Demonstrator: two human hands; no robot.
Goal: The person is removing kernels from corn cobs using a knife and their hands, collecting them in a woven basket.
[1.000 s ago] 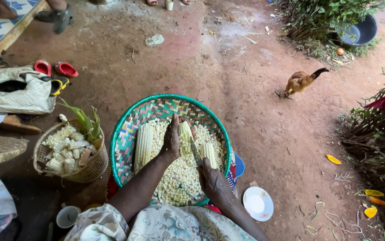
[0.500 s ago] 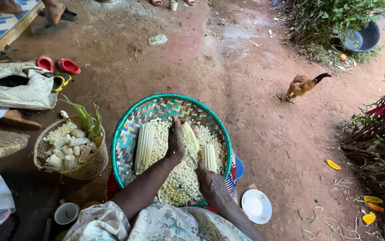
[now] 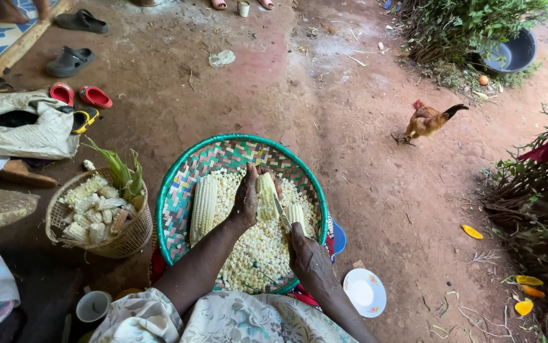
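Pale corn cob (image 3: 265,195) was gripped upright in the left hand (image 3: 246,200), fingers wrapped round it, over a round green-rimmed woven tray (image 3: 178,190) heaped with loose kernels (image 3: 255,254). Right hand (image 3: 305,254) was closed on a knife (image 3: 280,213), blade against the cob. Two more cobs (image 3: 204,206) lay in the tray, brown hen (image 3: 427,121) wandering nearby.
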